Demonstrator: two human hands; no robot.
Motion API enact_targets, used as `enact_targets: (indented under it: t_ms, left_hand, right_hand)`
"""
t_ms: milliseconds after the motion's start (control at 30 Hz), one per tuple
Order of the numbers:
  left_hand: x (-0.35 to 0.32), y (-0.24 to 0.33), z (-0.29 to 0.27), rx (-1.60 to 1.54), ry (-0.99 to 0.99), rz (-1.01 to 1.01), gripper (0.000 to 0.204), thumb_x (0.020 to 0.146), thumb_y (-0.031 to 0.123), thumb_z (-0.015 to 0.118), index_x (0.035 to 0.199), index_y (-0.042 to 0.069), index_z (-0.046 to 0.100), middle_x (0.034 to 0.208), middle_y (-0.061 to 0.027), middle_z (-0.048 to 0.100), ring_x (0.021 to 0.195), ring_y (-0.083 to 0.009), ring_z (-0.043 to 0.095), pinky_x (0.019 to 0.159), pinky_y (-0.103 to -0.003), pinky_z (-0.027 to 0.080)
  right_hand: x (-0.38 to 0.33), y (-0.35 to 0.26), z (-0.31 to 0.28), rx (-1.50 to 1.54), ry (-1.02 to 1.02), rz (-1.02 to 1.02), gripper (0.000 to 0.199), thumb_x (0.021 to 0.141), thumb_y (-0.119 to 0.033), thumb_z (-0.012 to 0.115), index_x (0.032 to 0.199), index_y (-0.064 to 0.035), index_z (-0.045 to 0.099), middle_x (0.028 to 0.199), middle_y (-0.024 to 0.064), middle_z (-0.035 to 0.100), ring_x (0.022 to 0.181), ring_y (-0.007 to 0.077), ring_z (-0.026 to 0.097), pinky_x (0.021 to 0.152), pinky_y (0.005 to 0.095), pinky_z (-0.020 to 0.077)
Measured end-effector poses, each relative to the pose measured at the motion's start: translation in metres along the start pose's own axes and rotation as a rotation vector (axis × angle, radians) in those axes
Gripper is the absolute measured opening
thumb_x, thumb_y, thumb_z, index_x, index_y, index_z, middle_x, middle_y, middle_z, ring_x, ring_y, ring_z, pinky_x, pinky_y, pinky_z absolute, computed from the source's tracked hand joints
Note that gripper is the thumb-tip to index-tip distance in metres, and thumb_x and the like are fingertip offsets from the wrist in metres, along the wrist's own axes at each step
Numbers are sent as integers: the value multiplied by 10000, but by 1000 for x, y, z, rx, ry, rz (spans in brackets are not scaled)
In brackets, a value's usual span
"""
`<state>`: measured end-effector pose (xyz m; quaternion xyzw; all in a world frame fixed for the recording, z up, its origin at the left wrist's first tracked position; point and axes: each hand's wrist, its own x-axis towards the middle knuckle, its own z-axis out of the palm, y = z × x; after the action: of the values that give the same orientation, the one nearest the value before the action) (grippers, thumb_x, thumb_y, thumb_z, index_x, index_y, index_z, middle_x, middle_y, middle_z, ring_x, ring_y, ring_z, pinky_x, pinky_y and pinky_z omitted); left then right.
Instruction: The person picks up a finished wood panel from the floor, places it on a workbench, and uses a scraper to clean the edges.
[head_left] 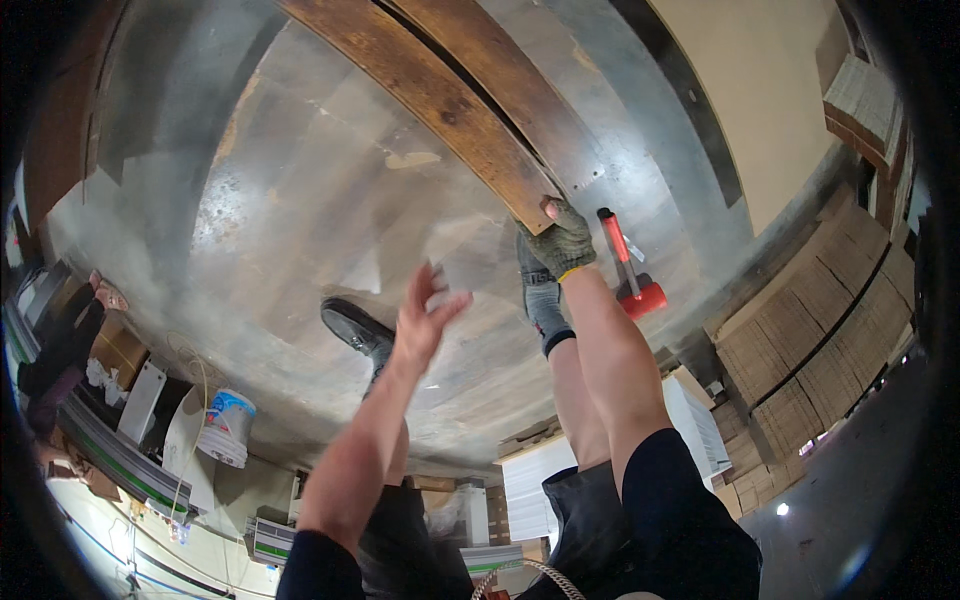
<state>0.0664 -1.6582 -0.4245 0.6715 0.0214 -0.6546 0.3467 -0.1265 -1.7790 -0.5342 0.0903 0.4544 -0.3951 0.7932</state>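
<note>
A long brown wooden board [440, 105] runs from the upper edge down toward me. My right hand [562, 240], in a grey-green knitted glove, is closed round its near end, with the thumb on top. Beside it lies a second brown board [500, 60], parted from the first by a dark gap. My left hand [425, 315] is bare and somewhat blurred. It hangs over the floor with fingers apart, holding nothing. To the right of my gloved hand, a mallet [643, 299] with a red head and a red-and-black handle rests on the grey surface.
My black shoe [355, 325] stands left of the boards. Flat cardboard stacks [810, 340] line the right side, below a pale sheet [755, 90]. At the lower left are a white bucket [228, 428] and a person in dark clothing [60, 350].
</note>
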Motion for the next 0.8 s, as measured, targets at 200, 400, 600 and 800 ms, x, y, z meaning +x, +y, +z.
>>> enact_targets:
  t_ms: [200,400,600,800]
  left_hand:
    - [116,75,77,-330,-156,85,758,796,350,672,1374,55,282,1386,-80,373,1252,-252,356,1026,-428,299]
    - [128,80,103,-593,-260,5,551,803,322,649,1250,70,448,1200,-73,529,1142,-220,462,983,-391,343]
    - [126,75,96,-557,-203,43,480,794,264,623,1189,23,497,1125,-99,575,1066,-244,524,952,-369,389]
    - [91,87,72,-418,-229,94,369,735,305,629,1000,63,539,877,-35,537,843,-169,529,752,-337,447]
  right_hand:
    - [9,-3,8,80,-38,60,462,664,-53,673,1109,-25,551,1117,93,567,1068,266,538,947,410,448]
    - [2,3,14,-182,-76,36,603,653,-51,667,1228,-56,487,1155,87,543,1071,236,518,957,352,412]
    - [0,7,16,-584,-99,-74,783,609,-153,753,1313,-58,425,1145,61,563,1051,209,514,915,329,403]
    - [-20,-7,20,-1214,-159,36,869,592,-98,754,1358,-32,347,1238,48,483,1114,164,455,948,334,392]
